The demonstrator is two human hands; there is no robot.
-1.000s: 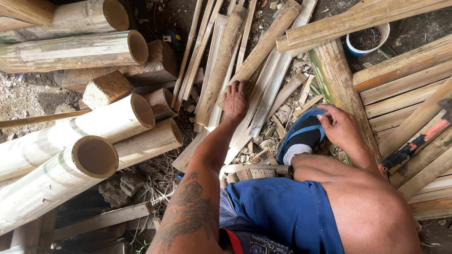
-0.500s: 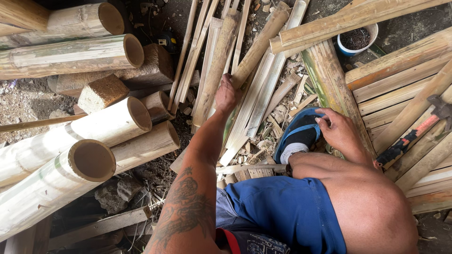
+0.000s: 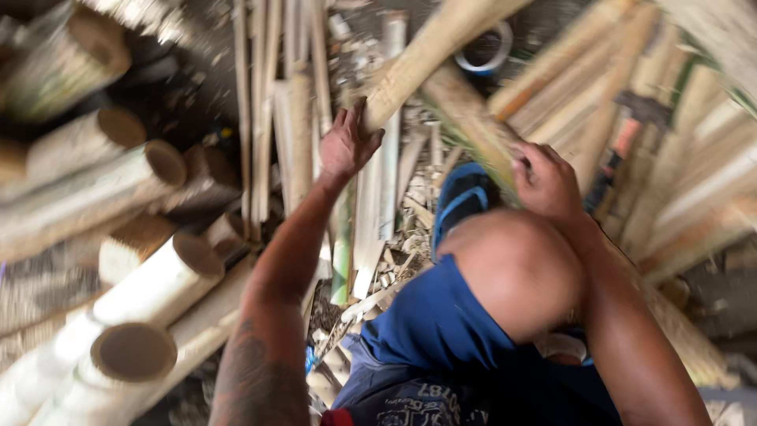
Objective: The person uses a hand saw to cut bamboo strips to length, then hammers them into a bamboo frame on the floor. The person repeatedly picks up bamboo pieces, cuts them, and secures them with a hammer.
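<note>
Bamboo pole (image 3: 426, 59): slants from upper right down to the left hand (image 3: 347, 142), whose fingers curl around its lower end.
Right hand (image 3: 548, 181): fingers bent, resting on a split bamboo piece by the blue shoe (image 3: 461, 201); grip unclear through blur.
Left side: thick cut bamboo culms (image 3: 134, 347) lie stacked.
Ground: thin bamboo slats (image 3: 292, 118) spread ahead.

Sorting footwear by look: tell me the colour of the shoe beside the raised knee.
Blue shoe with lighter blue stripes, seen in the head view, though blurred.
</note>
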